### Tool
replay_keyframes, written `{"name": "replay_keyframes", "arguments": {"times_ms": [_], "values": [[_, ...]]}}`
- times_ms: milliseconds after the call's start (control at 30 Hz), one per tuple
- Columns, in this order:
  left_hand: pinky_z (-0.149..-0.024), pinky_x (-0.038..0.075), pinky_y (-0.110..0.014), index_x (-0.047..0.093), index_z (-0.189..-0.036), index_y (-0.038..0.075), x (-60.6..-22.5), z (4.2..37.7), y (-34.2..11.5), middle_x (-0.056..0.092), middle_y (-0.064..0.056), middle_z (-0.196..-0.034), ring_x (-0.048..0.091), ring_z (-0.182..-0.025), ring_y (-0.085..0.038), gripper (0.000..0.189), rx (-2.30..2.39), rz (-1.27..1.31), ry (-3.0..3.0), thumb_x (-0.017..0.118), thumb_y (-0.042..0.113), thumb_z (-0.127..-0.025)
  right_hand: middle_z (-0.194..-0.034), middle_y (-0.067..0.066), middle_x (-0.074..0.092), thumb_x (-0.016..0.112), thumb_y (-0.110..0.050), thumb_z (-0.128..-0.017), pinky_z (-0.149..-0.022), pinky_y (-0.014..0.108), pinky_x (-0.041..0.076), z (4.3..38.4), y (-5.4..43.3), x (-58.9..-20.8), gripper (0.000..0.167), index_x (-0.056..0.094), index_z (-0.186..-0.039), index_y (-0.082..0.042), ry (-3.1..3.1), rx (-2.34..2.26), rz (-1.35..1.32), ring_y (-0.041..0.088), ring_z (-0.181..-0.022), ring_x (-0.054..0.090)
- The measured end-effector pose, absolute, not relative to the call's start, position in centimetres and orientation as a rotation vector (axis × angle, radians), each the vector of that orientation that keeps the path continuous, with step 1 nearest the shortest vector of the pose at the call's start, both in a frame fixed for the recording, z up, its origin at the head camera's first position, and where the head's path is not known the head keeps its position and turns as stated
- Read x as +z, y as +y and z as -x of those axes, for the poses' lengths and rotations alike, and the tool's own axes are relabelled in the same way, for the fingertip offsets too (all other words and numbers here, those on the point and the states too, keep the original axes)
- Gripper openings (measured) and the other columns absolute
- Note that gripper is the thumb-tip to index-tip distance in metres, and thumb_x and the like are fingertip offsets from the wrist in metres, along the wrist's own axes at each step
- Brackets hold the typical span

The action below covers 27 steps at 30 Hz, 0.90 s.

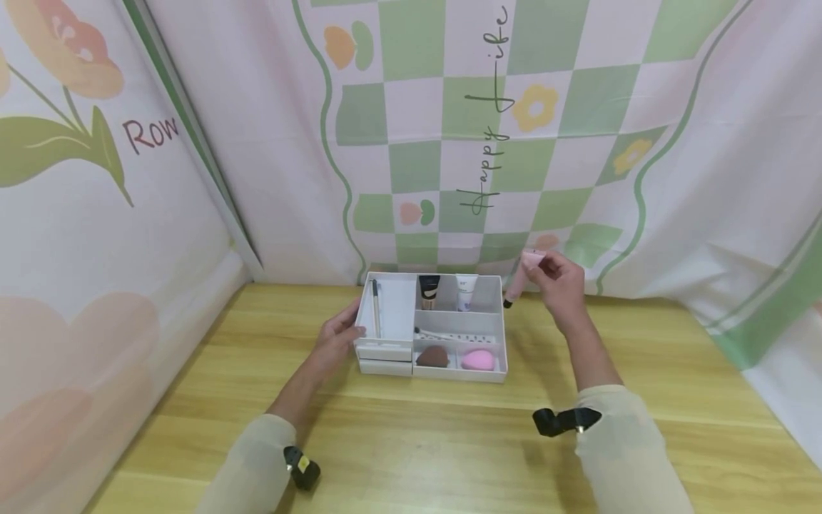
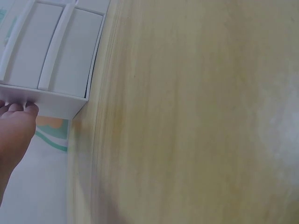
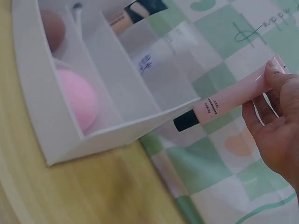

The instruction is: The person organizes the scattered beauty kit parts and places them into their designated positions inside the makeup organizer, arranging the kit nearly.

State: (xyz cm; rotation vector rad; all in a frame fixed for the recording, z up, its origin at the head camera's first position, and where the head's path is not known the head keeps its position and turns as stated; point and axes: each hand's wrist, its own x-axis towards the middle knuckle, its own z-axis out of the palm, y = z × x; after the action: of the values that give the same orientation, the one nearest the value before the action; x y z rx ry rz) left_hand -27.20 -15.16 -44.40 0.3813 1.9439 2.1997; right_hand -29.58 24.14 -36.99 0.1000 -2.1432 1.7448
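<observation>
A white compartment organizer box (image 1: 459, 378) stands on the table. My left hand (image 1: 334, 335) holds its left side, thumb near the front corner; in the left wrist view the fingers (image 2: 31, 110) touch the side wall beside two drawers (image 2: 74, 51). Off the box's right wall, my right hand (image 1: 560, 285) pinches a pink squeeze tube (image 1: 519, 280) by its flat end, black cap tilted downward. In the back compartment stand a black-and-beige tube (image 1: 429, 291) and a white tube (image 1: 465, 291). A brown makeup sponge (image 1: 433, 356) and a pink makeup sponge (image 1: 478, 360) sit in front compartments.
A slim dark-and-light stick (image 1: 376, 307) leans in the box's left compartment. A thin dotted strip with a dark-tipped stick (image 1: 454, 335) lies in the middle one. Patterned curtains (image 1: 414, 107) hang behind and left of the wooden table (image 1: 424, 442).
</observation>
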Motion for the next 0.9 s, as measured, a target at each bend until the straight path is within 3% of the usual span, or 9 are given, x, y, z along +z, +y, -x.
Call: {"name": "replay_keyframes", "arguments": {"times_ms": [233,333,500,667,900], "values": [[-0.129,0.021,-0.039,0.018,-0.160,-0.001,-44.4,27.1,-15.2,0.011,-0.015,-0.172,0.012,-0.161,-0.032,0.067,2.209,-0.396,1.932,0.045,-0.002,-0.098,-0.103,-0.017,0.064,0.068,-0.014,-0.097,-0.086,0.005,0.056,28.8,22.5,-35.2,0.014,0.070,-0.109,-0.021,-2.082,1.819,-0.218,0.000,-0.095,0.061],[-0.128,0.022,-0.038,0.017,-0.160,-0.002,-44.5,27.1,-15.2,0.011,-0.017,-0.172,0.012,-0.160,-0.034,0.068,2.217,-0.397,1.916,0.045,-0.003,-0.098,-0.098,-0.020,0.067,0.068,-0.014,-0.097,-0.083,0.006,0.057,28.9,21.9,-35.3,0.014,0.068,-0.106,-0.024,-2.099,1.806,-0.261,-0.001,-0.091,0.062],[-0.127,0.023,-0.038,0.017,-0.160,-0.003,-44.6,27.1,-15.2,0.011,-0.018,-0.172,0.013,-0.160,-0.034,0.069,2.223,-0.394,1.914,0.045,-0.003,-0.097,-0.092,-0.024,0.068,0.067,-0.013,-0.097,-0.080,0.007,0.057,29.3,21.3,-36.2,0.013,0.069,-0.110,-0.013,-2.165,1.794,-0.263,-0.002,-0.088,0.062],[-0.127,0.023,-0.039,0.017,-0.160,-0.002,-44.6,27.1,-15.1,0.011,-0.017,-0.172,0.013,-0.160,-0.034,0.069,2.222,-0.393,1.907,0.045,-0.003,-0.097,-0.092,-0.026,0.067,0.067,-0.014,-0.097,-0.080,0.007,0.057,29.7,21.5,-37.0,0.031,0.064,-0.122,0.005,-2.189,1.760,-0.222,-0.004,-0.089,0.062],[-0.129,0.020,-0.040,0.017,-0.160,-0.003,-44.6,27.1,-15.2,0.011,-0.017,-0.172,0.011,-0.161,-0.033,0.068,2.219,-0.394,1.921,0.045,-0.003,-0.098,-0.092,-0.028,0.066,0.066,-0.013,-0.098,-0.082,0.006,0.056,30.3,21.7,-37.5,0.035,0.061,-0.124,0.008,-2.196,1.761,-0.212,-0.004,-0.090,0.061]]}}
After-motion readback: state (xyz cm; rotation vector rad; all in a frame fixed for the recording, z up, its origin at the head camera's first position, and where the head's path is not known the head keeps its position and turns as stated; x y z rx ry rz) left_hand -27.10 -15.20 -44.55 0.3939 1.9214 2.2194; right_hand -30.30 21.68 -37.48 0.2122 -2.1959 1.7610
